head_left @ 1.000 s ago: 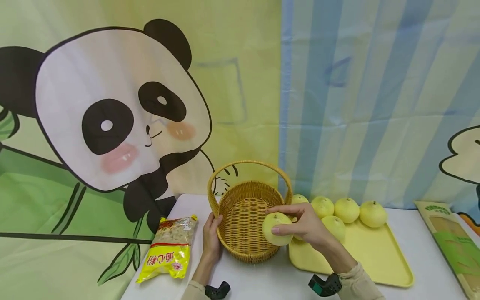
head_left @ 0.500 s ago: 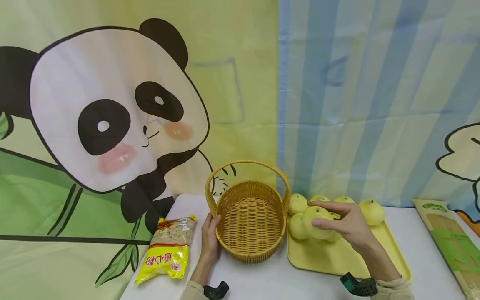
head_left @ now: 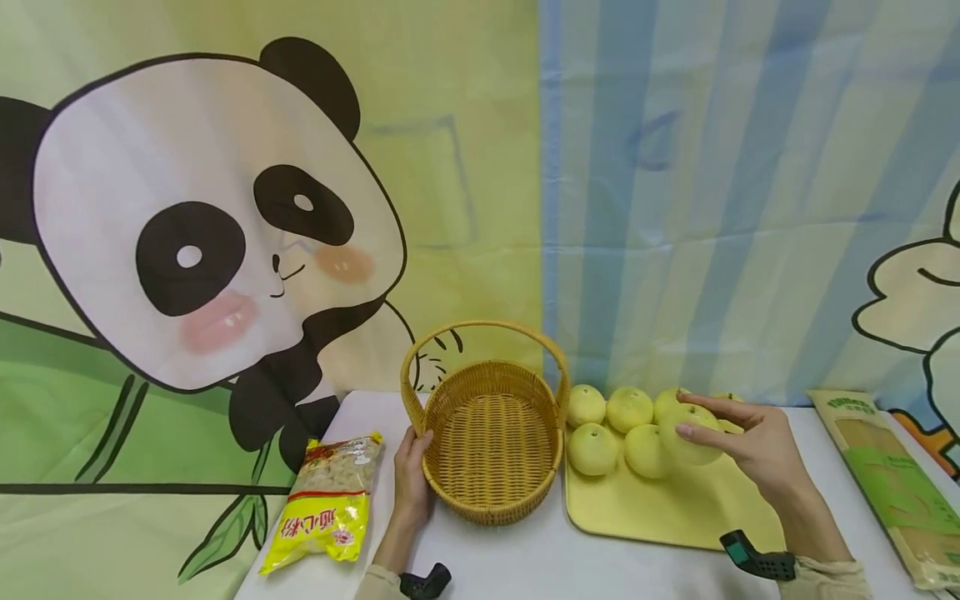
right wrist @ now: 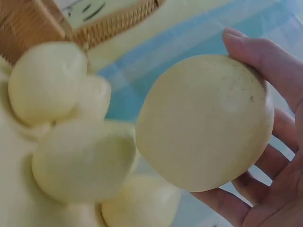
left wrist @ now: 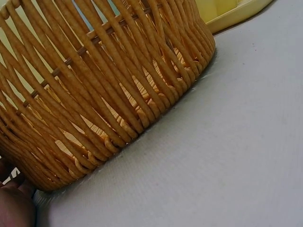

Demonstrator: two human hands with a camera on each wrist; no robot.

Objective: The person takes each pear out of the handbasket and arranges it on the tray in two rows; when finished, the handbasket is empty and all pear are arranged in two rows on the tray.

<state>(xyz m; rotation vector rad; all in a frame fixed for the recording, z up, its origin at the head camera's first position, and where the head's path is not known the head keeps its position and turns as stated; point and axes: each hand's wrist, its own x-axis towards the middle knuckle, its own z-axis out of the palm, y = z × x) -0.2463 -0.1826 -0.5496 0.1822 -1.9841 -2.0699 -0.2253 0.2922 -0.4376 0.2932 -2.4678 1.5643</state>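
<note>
My right hand (head_left: 768,446) holds a pale yellow round pear (head_left: 688,435) between thumb and fingers over the tray. In the right wrist view the pear (right wrist: 203,123) fills the middle, with the thumb above it and the fingers below. Several similar pears (head_left: 592,450) stand in two rows at the back and left of the yellow tray (head_left: 667,517). My left hand (head_left: 412,479) grips the left side of a wicker basket (head_left: 495,450), thumb at its rim. Nothing lies inside the basket, and its tall handle stands upright. In the left wrist view the basket's woven wall (left wrist: 104,85) rests on the table.
A yellow bag of dry food (head_left: 326,504) lies left of the basket. At the far right lies a long green-and-tan packet (head_left: 888,487). Behind the white table (head_left: 525,562) hangs a printed curtain (head_left: 465,192) with a panda.
My right hand has carried the pear rightward, from beside the basket's rim across the tray. My left hand keeps its grip on the basket. The head view has turned slightly right.
</note>
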